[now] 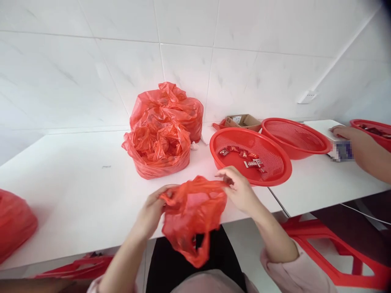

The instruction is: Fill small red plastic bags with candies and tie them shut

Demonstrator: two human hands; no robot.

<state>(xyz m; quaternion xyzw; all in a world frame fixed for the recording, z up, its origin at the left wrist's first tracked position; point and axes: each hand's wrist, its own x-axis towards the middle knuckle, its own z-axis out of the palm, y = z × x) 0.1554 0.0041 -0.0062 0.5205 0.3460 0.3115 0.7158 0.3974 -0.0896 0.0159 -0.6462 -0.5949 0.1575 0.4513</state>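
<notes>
A thin red plastic bag [195, 211] hangs between my two hands at the table's front edge, its handle loop dangling over my lap. My left hand [154, 209] grips the bag's left side, fingers partly hidden behind the plastic. With fingertips pinched, my right hand [240, 189] holds the upper right corner. Just beyond my right hand sits a red plastic basket [275, 162] with several small wrapped packets [253, 163] in the bottom. Behind my left hand stands an open red bag [152, 167] filled with crumpled red bags.
A knotted full red bag [171, 106] leans near the wall. A cardboard box [249, 121] and a second red basket [296, 136] stand at the back right. Another person's hand [343, 132] rests on a white device. One red bag [14, 224] lies far left; a red stool [332, 248] is below right.
</notes>
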